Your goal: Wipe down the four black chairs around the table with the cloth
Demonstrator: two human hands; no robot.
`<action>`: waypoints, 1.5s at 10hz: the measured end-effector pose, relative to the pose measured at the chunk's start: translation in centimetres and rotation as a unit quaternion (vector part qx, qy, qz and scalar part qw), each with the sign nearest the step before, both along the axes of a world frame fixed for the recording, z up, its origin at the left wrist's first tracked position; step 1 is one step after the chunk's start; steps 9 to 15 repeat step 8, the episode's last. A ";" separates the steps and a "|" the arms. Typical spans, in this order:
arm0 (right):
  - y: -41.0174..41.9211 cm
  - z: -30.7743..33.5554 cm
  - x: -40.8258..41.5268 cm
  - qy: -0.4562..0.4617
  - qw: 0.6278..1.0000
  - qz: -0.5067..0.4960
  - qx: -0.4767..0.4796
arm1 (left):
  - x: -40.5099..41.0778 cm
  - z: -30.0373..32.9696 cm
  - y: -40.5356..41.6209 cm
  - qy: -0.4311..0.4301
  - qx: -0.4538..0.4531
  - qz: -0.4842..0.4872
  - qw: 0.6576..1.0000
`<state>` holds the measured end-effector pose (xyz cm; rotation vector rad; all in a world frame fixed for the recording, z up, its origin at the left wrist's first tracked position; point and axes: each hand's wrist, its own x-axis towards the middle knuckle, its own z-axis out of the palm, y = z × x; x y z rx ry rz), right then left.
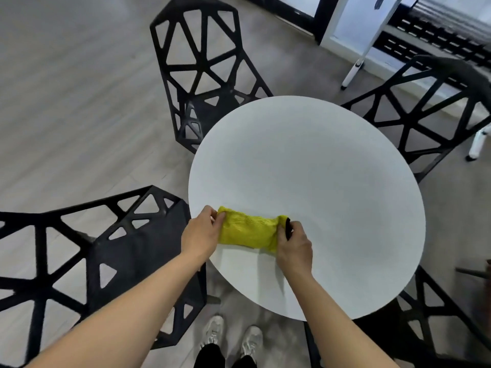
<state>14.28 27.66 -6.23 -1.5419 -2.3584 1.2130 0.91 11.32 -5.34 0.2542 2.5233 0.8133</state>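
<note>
Both hands, left hand and right hand, pinch the yellow cloth near the table edge; it seems all 4 chairs wait unwiped.

Yellow cloth w/ nubby knit texture; table smooth matt white; chairs matt black; wood-look floor.

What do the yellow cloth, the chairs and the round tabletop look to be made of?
Yellow cloth: soft knitted or microfibre fabric, nubbly and creased. Black chairs: rigid matte lattice, probably cast metal or moulded plastic. Round white table: smooth, faintly glossy top, likely laminate or painted board.
</note>
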 end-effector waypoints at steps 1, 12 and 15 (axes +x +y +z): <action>0.3 -0.2 -1.0 0.005 0.994 0.002 0.106 | -0.7 -1.0 1.3 0.012 0.002 0.029 1.000; -0.6 2.4 1.0 -0.044 0.917 0.356 0.175 | 3.8 1.1 -0.5 0.162 -0.170 -0.335 0.913; -0.6 2.4 1.0 -0.044 0.917 0.356 0.175 | 3.8 1.1 -0.5 0.162 -0.170 -0.335 0.913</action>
